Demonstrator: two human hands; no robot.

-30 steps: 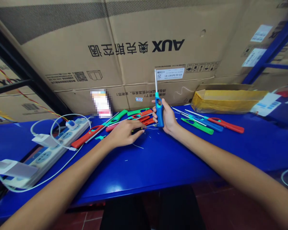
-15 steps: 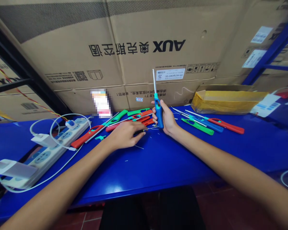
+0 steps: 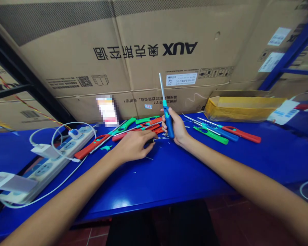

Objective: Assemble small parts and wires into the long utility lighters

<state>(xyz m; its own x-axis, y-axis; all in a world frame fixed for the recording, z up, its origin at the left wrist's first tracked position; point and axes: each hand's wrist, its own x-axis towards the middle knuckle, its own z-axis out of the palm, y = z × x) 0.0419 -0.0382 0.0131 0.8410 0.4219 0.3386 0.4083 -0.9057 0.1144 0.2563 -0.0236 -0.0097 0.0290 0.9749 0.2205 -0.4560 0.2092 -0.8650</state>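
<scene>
Beyond the right hand (image 3: 179, 127), clamped on a blue plastic lighter (image 3: 169, 125), sits an oblong yellow carton (image 3: 242, 109); left hand (image 3: 133, 145) grips black-handled tool (image 3: 150, 140).

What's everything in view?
Held lighter: 1, blue, centre
Tool: 1, dark, centre
Lighters, parts: several, multicoloured, table
Wires: several, pale, table
Power strip: 1, white, left
Plugs: 3, mostly white, on strip
Cables: several, white, mostly left
Box: 1, yellow, back right
Screen: 1, pixelated, back left
Cardboard: several, brown, behind
Frames: 2, black, blue, sides
Table: 1, blue, centre
Floor: 1, reddish, below
Legs: 2, dark, below
Left hand: 1, bare, on tool
Right hand: 1, bare, around lighter
</scene>
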